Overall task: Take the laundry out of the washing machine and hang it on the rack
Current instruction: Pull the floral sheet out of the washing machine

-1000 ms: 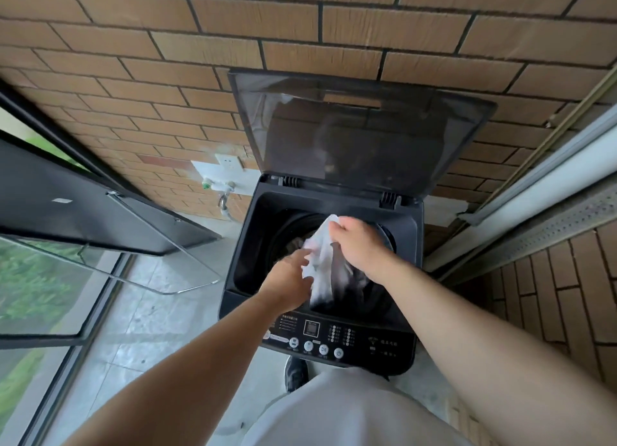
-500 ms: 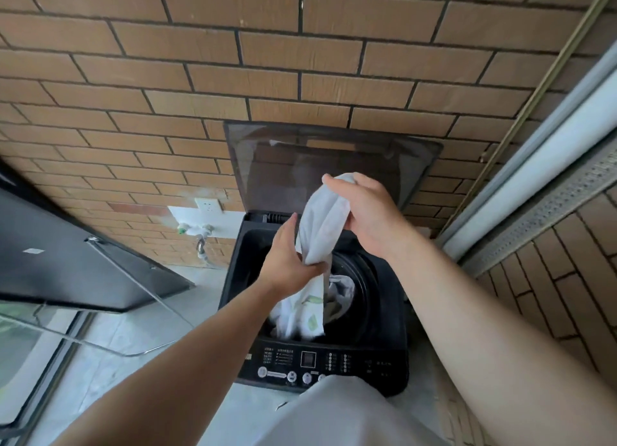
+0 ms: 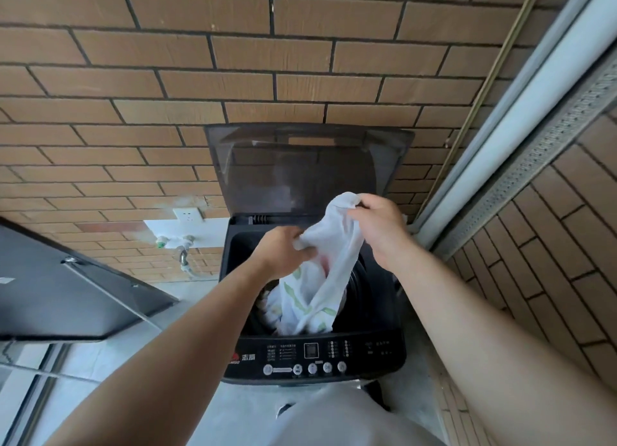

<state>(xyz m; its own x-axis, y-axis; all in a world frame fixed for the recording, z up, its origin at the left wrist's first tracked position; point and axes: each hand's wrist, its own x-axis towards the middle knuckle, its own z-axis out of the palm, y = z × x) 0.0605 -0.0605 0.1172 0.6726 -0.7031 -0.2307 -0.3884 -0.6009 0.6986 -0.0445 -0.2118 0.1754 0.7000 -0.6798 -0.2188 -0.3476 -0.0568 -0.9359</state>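
1. Grip firmly with left hand (image 3: 283,252) and right hand (image 3: 379,227), both curled round the top of the white cloth (image 3: 325,278).
2. Draw the tail, lying in the washing machine (image 3: 367,352) drum, straight up past the rim.

Cloth (image 3: 320,278) in washing machine (image 3: 367,355), before wall (image 3: 233,78).

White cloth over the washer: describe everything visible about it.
The white cloth looks like thin, soft fabric, with green leaf prints and a faint pink patch lower down. It hangs bunched. The right hand grips its top end, the left hand grips a fold beside it, and its bottom end lies inside the open washing machine.
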